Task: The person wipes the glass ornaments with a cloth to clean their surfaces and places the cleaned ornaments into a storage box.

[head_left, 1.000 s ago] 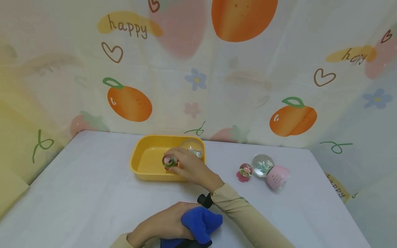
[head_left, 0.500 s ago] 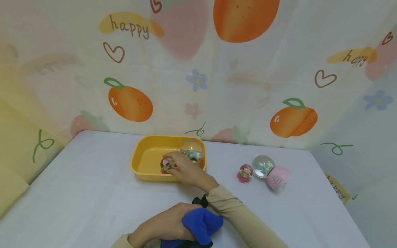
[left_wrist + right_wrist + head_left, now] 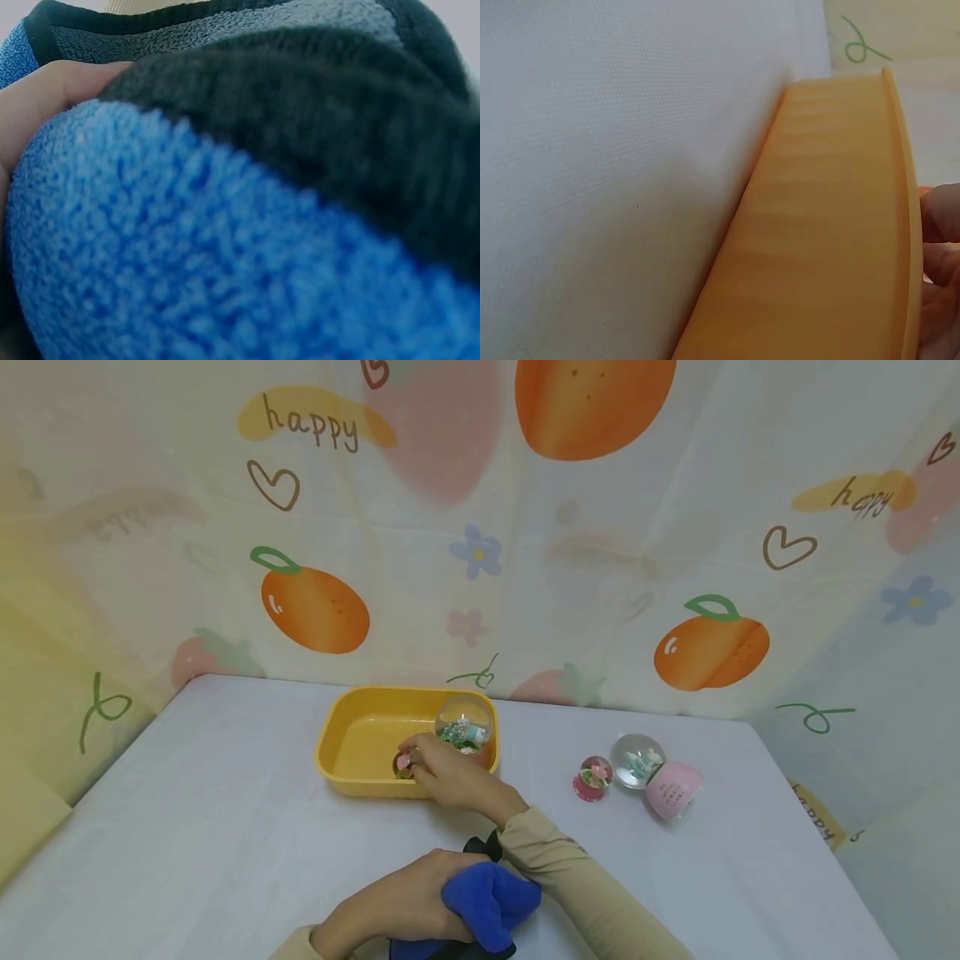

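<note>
My right hand (image 3: 461, 778) reaches over the front rim of the yellow tray (image 3: 356, 752) and pinches a small snow globe (image 3: 402, 765) low inside it. Part of that globe is covered by the fingers. A larger snow globe (image 3: 467, 722) with green and white decoration stands in the tray's right end. In the right wrist view the tray's outer wall (image 3: 817, 240) hides the globe, and only some fingers (image 3: 939, 217) show past the rim. Nearer the front, my left hand (image 3: 408, 893) grips a bunched blue towel (image 3: 491, 902) with black edging; its pile (image 3: 187, 247) fills the left wrist view.
Right of the tray, a small snow globe with a red base (image 3: 592, 778) stands on the white-covered table (image 3: 225, 843). Beside it a bigger globe with a pink base (image 3: 672, 790) lies on its side. A fruit-print cloth (image 3: 555, 577) hangs behind the table.
My right hand has shifted slightly and lowered the small snow globe further into the tray, and the larger globe beside it shows more fully. The left hand and towel have hardly moved.
</note>
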The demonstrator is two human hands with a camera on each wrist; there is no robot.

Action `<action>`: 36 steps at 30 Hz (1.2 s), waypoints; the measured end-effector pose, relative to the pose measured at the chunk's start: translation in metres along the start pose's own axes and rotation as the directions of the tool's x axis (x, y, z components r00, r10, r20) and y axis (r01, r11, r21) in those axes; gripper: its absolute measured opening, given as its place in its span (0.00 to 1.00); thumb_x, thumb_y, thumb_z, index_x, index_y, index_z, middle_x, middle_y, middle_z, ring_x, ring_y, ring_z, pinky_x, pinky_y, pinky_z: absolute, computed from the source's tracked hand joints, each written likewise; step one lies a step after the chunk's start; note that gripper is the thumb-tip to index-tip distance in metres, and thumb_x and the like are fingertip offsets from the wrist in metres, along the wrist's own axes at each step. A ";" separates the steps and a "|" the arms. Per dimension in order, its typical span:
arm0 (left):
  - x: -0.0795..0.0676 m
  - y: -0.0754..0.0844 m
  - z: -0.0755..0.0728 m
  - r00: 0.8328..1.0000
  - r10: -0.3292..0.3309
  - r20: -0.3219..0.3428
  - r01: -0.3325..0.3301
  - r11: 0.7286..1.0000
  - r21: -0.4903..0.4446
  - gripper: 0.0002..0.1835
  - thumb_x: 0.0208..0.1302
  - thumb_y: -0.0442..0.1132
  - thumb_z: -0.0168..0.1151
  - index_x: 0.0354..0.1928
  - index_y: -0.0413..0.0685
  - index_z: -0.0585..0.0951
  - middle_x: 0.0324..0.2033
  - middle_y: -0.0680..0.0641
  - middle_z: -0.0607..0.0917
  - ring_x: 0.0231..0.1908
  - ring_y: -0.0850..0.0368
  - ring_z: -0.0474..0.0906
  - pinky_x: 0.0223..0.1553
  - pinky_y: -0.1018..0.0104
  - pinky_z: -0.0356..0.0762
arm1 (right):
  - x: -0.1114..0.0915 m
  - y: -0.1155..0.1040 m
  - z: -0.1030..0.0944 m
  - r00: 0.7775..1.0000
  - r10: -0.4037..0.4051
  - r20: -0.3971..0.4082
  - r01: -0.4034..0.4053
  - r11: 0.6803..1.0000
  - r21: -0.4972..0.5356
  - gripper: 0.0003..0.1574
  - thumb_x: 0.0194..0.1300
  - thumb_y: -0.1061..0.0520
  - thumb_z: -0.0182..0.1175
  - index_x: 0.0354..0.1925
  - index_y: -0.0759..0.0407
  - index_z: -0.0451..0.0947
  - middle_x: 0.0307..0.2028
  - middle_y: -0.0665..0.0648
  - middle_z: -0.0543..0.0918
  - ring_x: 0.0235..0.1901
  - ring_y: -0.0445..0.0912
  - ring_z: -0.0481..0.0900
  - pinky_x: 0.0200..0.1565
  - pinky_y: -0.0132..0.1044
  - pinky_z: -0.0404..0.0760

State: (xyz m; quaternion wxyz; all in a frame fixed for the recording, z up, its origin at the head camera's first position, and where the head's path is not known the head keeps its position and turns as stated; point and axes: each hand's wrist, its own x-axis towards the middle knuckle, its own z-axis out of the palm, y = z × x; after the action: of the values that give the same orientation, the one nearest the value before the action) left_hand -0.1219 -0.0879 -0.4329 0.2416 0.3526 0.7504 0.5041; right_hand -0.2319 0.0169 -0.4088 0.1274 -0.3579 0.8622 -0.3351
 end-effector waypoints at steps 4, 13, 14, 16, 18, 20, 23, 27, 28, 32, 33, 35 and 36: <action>0.000 0.000 0.000 1.000 0.002 0.000 -0.002 1.000 -0.019 0.18 0.54 0.42 0.73 0.47 0.59 0.81 0.37 0.64 0.84 0.36 0.73 0.78 0.44 0.73 0.76 | -0.001 0.001 0.000 1.000 -0.028 0.000 0.028 0.999 -0.026 0.22 0.73 0.65 0.45 0.63 0.69 0.66 0.59 0.63 0.77 0.62 0.51 0.76 0.62 0.37 0.75; 0.000 0.000 0.000 1.000 -0.015 0.000 0.015 0.999 -0.039 0.20 0.54 0.42 0.74 0.50 0.60 0.81 0.40 0.63 0.86 0.39 0.71 0.80 0.47 0.72 0.76 | -0.017 -0.003 -0.008 1.000 0.003 0.017 -0.003 1.000 -0.022 0.30 0.75 0.57 0.48 0.72 0.63 0.60 0.66 0.61 0.72 0.63 0.51 0.73 0.64 0.41 0.73; -0.001 0.001 0.000 1.000 -0.020 0.001 0.020 0.999 -0.041 0.20 0.53 0.42 0.74 0.49 0.60 0.81 0.39 0.63 0.85 0.39 0.71 0.80 0.46 0.72 0.76 | -0.020 -0.003 -0.010 1.000 0.010 0.014 -0.010 1.000 -0.002 0.30 0.75 0.56 0.49 0.71 0.61 0.61 0.65 0.60 0.73 0.62 0.50 0.74 0.62 0.41 0.74; -0.001 0.001 0.000 0.999 -0.033 0.003 0.033 0.998 -0.052 0.18 0.53 0.42 0.74 0.47 0.60 0.81 0.38 0.63 0.85 0.38 0.71 0.79 0.45 0.72 0.76 | -0.025 -0.003 -0.013 1.000 0.009 0.005 -0.009 0.999 0.042 0.29 0.74 0.56 0.51 0.71 0.58 0.64 0.63 0.58 0.76 0.56 0.50 0.76 0.58 0.40 0.75; -0.001 0.001 -0.001 0.999 -0.044 0.004 0.044 0.997 -0.062 0.18 0.53 0.42 0.74 0.46 0.60 0.81 0.37 0.63 0.85 0.38 0.71 0.79 0.45 0.72 0.76 | -0.030 -0.002 -0.016 1.000 -0.003 -0.009 0.004 0.997 0.074 0.28 0.73 0.56 0.53 0.69 0.56 0.67 0.61 0.57 0.78 0.55 0.51 0.77 0.57 0.41 0.76; 0.000 0.001 -0.001 0.999 -0.052 0.007 0.052 0.996 -0.073 0.17 0.53 0.42 0.74 0.45 0.59 0.81 0.37 0.63 0.85 0.38 0.71 0.80 0.45 0.72 0.76 | -0.035 0.000 -0.018 0.999 -0.025 -0.028 0.027 0.995 0.091 0.27 0.73 0.57 0.53 0.68 0.56 0.69 0.64 0.56 0.76 0.62 0.51 0.74 0.64 0.45 0.73; 0.000 0.001 -0.001 0.998 -0.060 0.011 0.061 0.995 -0.084 0.16 0.53 0.42 0.74 0.44 0.58 0.82 0.36 0.63 0.86 0.37 0.70 0.80 0.44 0.71 0.76 | -0.043 0.001 -0.021 0.998 -0.040 -0.051 0.047 0.991 0.123 0.25 0.73 0.57 0.55 0.66 0.58 0.70 0.64 0.58 0.76 0.65 0.54 0.74 0.65 0.49 0.73; 0.001 0.001 0.000 0.998 -0.061 0.014 0.062 0.995 -0.080 0.16 0.53 0.43 0.74 0.44 0.58 0.82 0.36 0.63 0.86 0.36 0.70 0.80 0.44 0.72 0.76 | -0.053 0.003 -0.024 0.996 -0.038 -0.082 0.051 0.986 0.158 0.25 0.72 0.57 0.57 0.65 0.61 0.71 0.62 0.60 0.77 0.62 0.55 0.77 0.64 0.50 0.74; 0.001 0.000 0.000 0.998 -0.061 0.014 0.062 0.995 -0.078 0.16 0.53 0.43 0.74 0.44 0.58 0.82 0.36 0.63 0.86 0.37 0.70 0.80 0.44 0.72 0.76 | -0.055 0.004 -0.025 0.995 -0.039 -0.089 0.053 0.986 0.161 0.25 0.72 0.57 0.57 0.65 0.61 0.71 0.62 0.60 0.78 0.61 0.54 0.78 0.64 0.50 0.75; 0.001 0.000 -0.001 0.998 -0.063 0.017 0.064 0.995 -0.072 0.16 0.54 0.43 0.74 0.45 0.59 0.82 0.37 0.63 0.87 0.38 0.70 0.80 0.45 0.71 0.76 | -0.063 0.009 -0.030 0.992 -0.055 -0.117 0.074 0.983 0.170 0.25 0.71 0.58 0.59 0.64 0.62 0.72 0.60 0.61 0.80 0.57 0.54 0.80 0.61 0.50 0.77; 0.001 0.000 -0.001 0.998 -0.067 0.018 0.068 0.995 -0.076 0.16 0.54 0.43 0.74 0.46 0.59 0.82 0.38 0.62 0.87 0.38 0.69 0.80 0.46 0.71 0.76 | -0.065 0.010 -0.031 0.991 -0.054 -0.124 0.075 0.982 0.172 0.25 0.71 0.58 0.59 0.64 0.62 0.72 0.60 0.61 0.80 0.57 0.54 0.80 0.60 0.50 0.77; 0.001 0.000 -0.001 0.997 -0.077 0.021 0.079 0.994 -0.076 0.16 0.54 0.43 0.73 0.46 0.59 0.82 0.38 0.62 0.87 0.39 0.69 0.80 0.46 0.71 0.76 | -0.070 0.014 -0.035 0.990 -0.049 -0.135 0.072 0.982 0.173 0.25 0.71 0.58 0.59 0.64 0.62 0.72 0.59 0.60 0.81 0.56 0.54 0.81 0.60 0.50 0.78; 0.002 0.000 -0.001 0.996 -0.084 0.022 0.085 0.994 -0.075 0.16 0.54 0.43 0.73 0.46 0.59 0.82 0.38 0.62 0.87 0.39 0.69 0.80 0.46 0.71 0.76 | -0.073 0.015 -0.036 0.989 -0.040 -0.140 0.064 0.983 0.174 0.25 0.71 0.58 0.59 0.63 0.61 0.72 0.59 0.60 0.81 0.56 0.53 0.81 0.59 0.50 0.78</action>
State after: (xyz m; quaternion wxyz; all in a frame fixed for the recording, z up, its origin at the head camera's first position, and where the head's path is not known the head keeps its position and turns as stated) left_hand -0.1233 -0.0871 -0.4326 0.2828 0.3157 0.7429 0.5182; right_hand -0.2049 0.0937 -0.3938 0.0910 -0.3438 0.8258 -0.4377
